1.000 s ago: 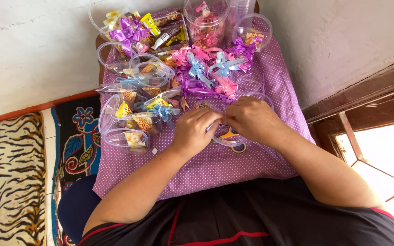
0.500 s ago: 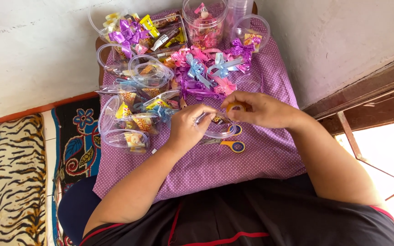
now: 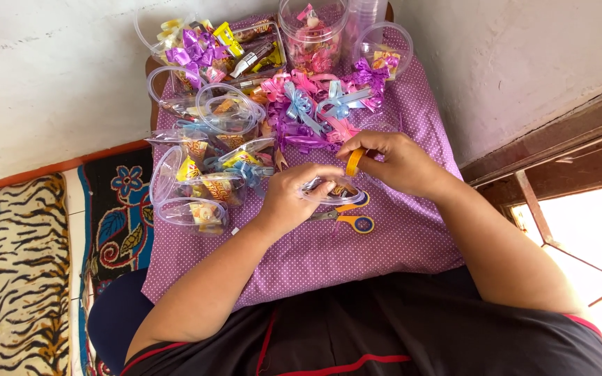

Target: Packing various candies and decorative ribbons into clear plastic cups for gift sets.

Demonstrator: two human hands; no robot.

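Since a second ago the right hand [image 3: 391, 163] has lifted off; fingers now pinch a small orange tape ring [image 3: 353, 161] at 12 o'clock above the clear plastic tub [image 3: 332, 195]; left hand [image 3: 294, 195] grips it.

My arms bare from the shoulder down, no watch, no rings seen on my left hand [image 3: 292, 198] or right hand [image 3: 393, 165]. Black garment [image 3: 384, 327] with thin red piping across the front and at the sleeve edge.
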